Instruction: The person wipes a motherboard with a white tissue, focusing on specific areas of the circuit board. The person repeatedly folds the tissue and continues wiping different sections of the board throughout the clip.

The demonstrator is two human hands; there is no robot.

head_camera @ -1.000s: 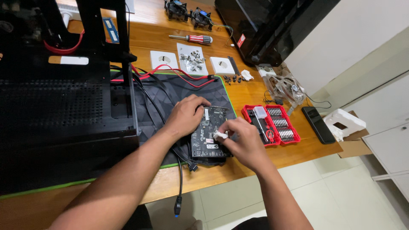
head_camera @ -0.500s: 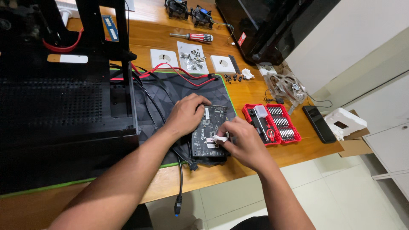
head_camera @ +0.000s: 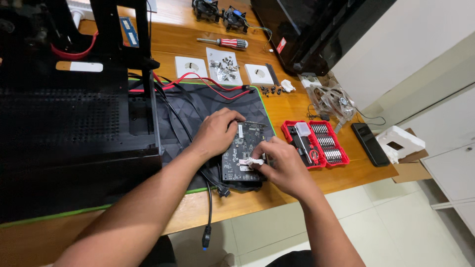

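Observation:
A dark circuit board (head_camera: 243, 148) lies on a black desk mat (head_camera: 198, 106) at the front of a wooden table (head_camera: 178, 39). My left hand (head_camera: 216, 132) rests flat on the board's left edge, fingers curled over its top. My right hand (head_camera: 280, 163) pinches a small white syringe-like tube (head_camera: 251, 161), its tip pointing left over the board's lower half. Both hands are close together over the board.
A black open computer case (head_camera: 69, 128) stands left, with red and black cables (head_camera: 198, 84) trailing across the mat. A red case of screwdriver bits (head_camera: 315, 143) lies right of the board, a black phone (head_camera: 369, 144) beyond. Behind lie a red-handled screwdriver (head_camera: 223, 43), screws, white pads and fans.
My right hand with the white tube has shifted slightly over the board. The left hand stays put.

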